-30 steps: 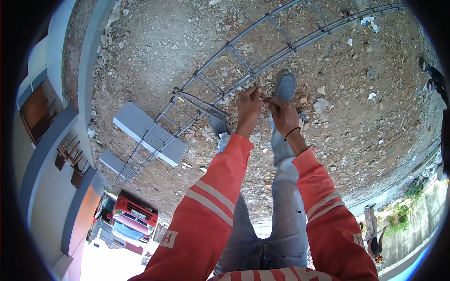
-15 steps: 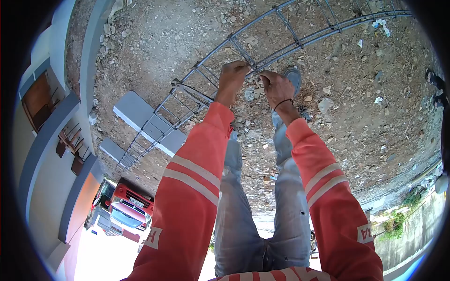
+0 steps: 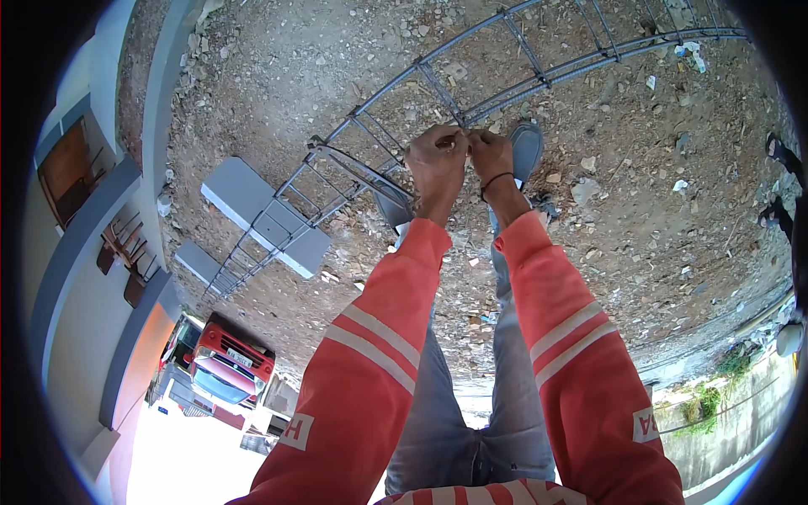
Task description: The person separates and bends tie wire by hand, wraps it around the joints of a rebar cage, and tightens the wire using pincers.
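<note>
A long steel rebar cage (image 3: pixel 543 82) of parallel bars and cross ties curves through the upper view. My left hand (image 3: pixel 438 164) is closed with curled fingers beside its near bar. Fingertips of my right hand (image 3: pixel 492 160) are pinched together, right up against the left hand's. Whatever lies between the fingers is too small or hidden to make out. A long-handled metal tool resembling pincers (image 3: pixel 353 167) rests on the cage, left of my left hand.
Grey blocks (image 3: pixel 231 187) lie under the cage's left part. My right shoe (image 3: pixel 526 145) stands on stony, littered ground. Another person's feet (image 3: pixel 784 151) are at the right edge. A red vehicle (image 3: pixel 236 353) and a building with chairs (image 3: pixel 130 248) are at left.
My left hand has shifted right and slightly down, from the bars to meet the right hand. My right fingers have drawn closer together. My left shoe has come into sight.
</note>
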